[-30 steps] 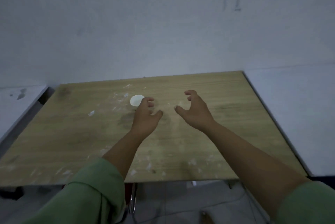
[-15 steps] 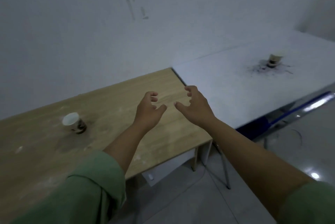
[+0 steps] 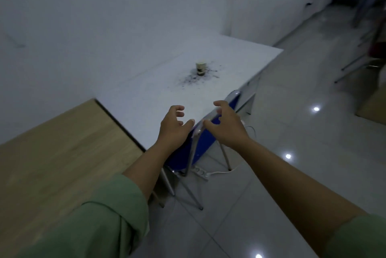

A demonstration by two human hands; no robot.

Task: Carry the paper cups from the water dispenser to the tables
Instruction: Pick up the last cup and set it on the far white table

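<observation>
My view has swung right since half a second ago: the wooden desk (image 3: 52, 153) with its cup has slid out of frame, and the white desk (image 3: 167, 82) now fills the middle. A cup (image 3: 200, 68) stands there. My left hand (image 3: 174, 127) and right hand (image 3: 226, 125) stay empty, fingers spread.

A bare office-like room: white wall (image 3: 104, 17), folding tables (image 3: 158, 95), glossy tiled floor (image 3: 292, 124).
</observation>
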